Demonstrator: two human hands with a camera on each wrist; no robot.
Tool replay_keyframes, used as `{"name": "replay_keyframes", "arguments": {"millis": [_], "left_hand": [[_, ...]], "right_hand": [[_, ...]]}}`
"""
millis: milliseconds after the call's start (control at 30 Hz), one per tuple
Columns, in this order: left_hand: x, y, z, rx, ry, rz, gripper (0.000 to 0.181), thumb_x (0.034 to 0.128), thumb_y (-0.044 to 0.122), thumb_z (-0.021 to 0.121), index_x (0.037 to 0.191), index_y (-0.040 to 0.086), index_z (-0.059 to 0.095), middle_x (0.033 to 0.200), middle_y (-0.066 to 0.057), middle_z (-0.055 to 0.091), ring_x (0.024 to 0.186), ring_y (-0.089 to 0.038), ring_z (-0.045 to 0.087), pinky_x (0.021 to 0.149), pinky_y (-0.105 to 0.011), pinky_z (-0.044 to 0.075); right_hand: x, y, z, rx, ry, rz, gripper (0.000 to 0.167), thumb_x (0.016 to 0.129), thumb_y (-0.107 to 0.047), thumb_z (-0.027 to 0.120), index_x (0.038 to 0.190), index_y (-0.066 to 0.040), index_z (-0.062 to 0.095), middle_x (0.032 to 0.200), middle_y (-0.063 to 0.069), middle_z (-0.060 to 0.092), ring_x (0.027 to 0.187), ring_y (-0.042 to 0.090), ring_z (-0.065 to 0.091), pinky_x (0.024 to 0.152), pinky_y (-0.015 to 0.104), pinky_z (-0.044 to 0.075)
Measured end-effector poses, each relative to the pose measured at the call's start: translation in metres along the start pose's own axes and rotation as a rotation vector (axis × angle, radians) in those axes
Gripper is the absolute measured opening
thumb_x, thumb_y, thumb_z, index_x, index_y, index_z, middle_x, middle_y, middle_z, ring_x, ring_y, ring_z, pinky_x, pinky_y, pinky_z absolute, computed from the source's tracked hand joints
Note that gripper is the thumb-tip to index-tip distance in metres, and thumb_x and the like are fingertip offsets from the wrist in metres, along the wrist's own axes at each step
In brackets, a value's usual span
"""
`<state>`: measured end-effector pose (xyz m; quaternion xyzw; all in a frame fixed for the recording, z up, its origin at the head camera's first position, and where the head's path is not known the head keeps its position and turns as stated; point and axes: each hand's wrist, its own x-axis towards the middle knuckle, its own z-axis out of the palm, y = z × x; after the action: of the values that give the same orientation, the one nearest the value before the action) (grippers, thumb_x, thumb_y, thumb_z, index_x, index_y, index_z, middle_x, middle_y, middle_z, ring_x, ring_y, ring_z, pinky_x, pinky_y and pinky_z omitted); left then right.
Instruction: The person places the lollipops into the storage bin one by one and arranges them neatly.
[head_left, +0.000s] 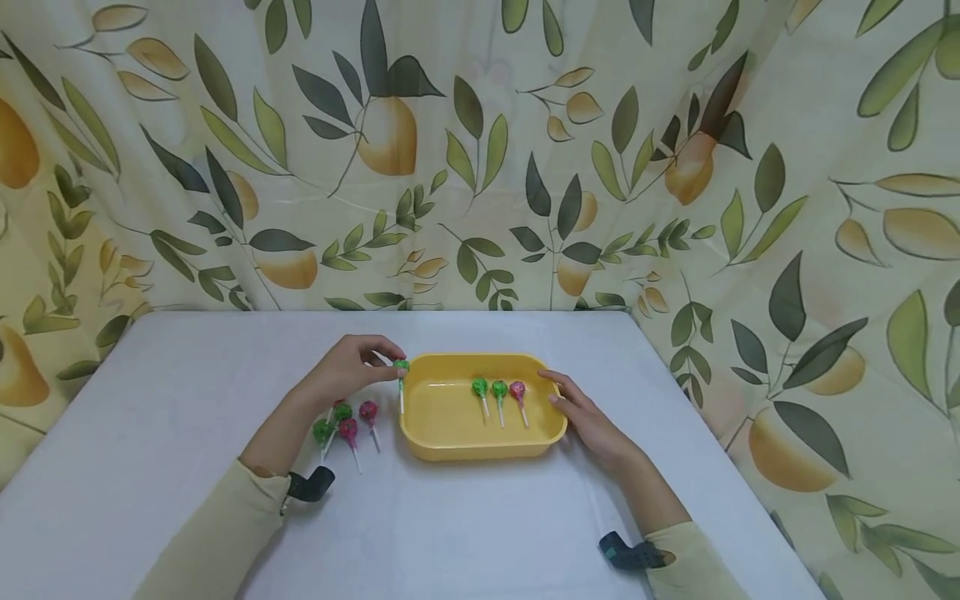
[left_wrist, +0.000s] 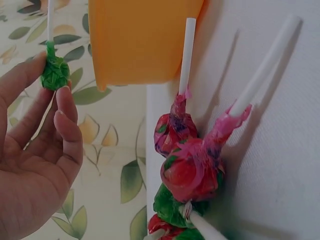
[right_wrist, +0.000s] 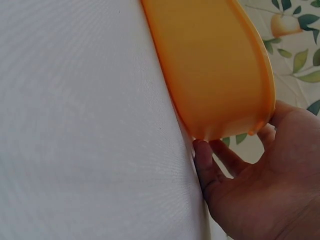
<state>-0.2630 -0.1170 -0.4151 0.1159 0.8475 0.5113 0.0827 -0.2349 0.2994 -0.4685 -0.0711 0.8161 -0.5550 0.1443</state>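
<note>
In the head view, my left hand (head_left: 363,362) pinches a green-wrapped lollipop (head_left: 401,365) by its candy end at the left rim of a yellow tray (head_left: 442,450). The left wrist view shows that lollipop (left_wrist: 55,74) between thumb and fingers, its white stick upward in that view. Inside the tray, right of its middle, lie two green lollipops (head_left: 500,389) and a pink one (head_left: 517,390). My right hand (head_left: 588,417) holds the tray's right end, its fingertips against the end wall (right_wrist: 220,100) in the right wrist view.
Several green and pink lollipops (head_left: 348,430) lie in a loose group on the white tabletop (head_left: 480,525), left of the tray and near my left wrist. A fruit-and-leaf patterned curtain (head_left: 480,233) hangs behind the table and along its sides.
</note>
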Motion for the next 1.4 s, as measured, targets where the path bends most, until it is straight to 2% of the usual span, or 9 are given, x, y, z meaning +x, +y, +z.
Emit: {"name": "replay_keyframes", "arguments": {"millis": [200,433,733,967,1200,1400], "left_hand": [[0.001,0.004,0.003,-0.018,-0.013,0.033,0.022,0.0889,0.024,0.085,0.108,0.016,0.077,0.111,-0.001,0.07,0.097,-0.025,0.063,0.08,-0.038,0.053],[0.003,0.003,0.009,-0.026,-0.024,0.008,0.021,0.0895,0.022,0.084,0.108,0.018,0.077,0.109,-0.001,0.071,0.097,-0.024,0.065,0.085,-0.041,0.054],[0.006,0.007,0.02,-0.082,-0.044,0.089,0.02,0.0888,0.019,0.085,0.106,0.015,0.077,0.109,-0.001,0.072,0.095,-0.024,0.067,0.085,-0.038,0.054],[0.012,0.012,0.03,-0.088,-0.05,0.055,0.02,0.0889,0.018,0.085,0.107,0.016,0.077,0.107,0.0,0.072,0.095,-0.024,0.066,0.086,-0.035,0.055],[0.017,0.018,0.041,-0.096,-0.057,0.068,0.021,0.0889,0.018,0.085,0.108,0.015,0.077,0.106,0.0,0.073,0.094,-0.022,0.067,0.086,-0.035,0.055],[0.02,0.019,0.049,-0.101,-0.056,0.031,0.023,0.089,0.022,0.085,0.109,0.016,0.077,0.11,0.002,0.072,0.096,-0.021,0.067,0.088,-0.036,0.054]], "right_hand": [[0.0,-0.001,0.002,0.007,-0.001,-0.003,0.043,0.111,-0.037,0.045,0.154,-0.038,0.043,0.17,-0.003,0.016,0.157,0.028,0.002,0.121,0.059,0.006],[0.001,-0.003,0.003,0.008,-0.008,-0.009,0.044,0.111,-0.038,0.045,0.155,-0.036,0.042,0.17,-0.002,0.017,0.157,0.029,0.003,0.121,0.059,0.006],[0.002,-0.001,0.002,0.009,-0.009,-0.012,0.046,0.111,-0.037,0.045,0.157,-0.032,0.041,0.171,0.001,0.016,0.157,0.03,0.002,0.121,0.059,0.005],[0.0,-0.002,0.002,0.004,-0.007,-0.013,0.046,0.111,-0.038,0.045,0.156,-0.033,0.042,0.171,0.0,0.016,0.157,0.031,0.0,0.12,0.059,0.004],[0.0,0.0,0.002,-0.001,0.003,-0.004,0.044,0.111,-0.038,0.044,0.156,-0.035,0.042,0.171,-0.001,0.015,0.157,0.03,0.001,0.121,0.059,0.005],[0.001,0.003,0.002,0.01,0.006,-0.005,0.044,0.11,-0.042,0.047,0.153,-0.039,0.044,0.17,-0.003,0.016,0.157,0.029,0.001,0.121,0.059,0.005]]}}
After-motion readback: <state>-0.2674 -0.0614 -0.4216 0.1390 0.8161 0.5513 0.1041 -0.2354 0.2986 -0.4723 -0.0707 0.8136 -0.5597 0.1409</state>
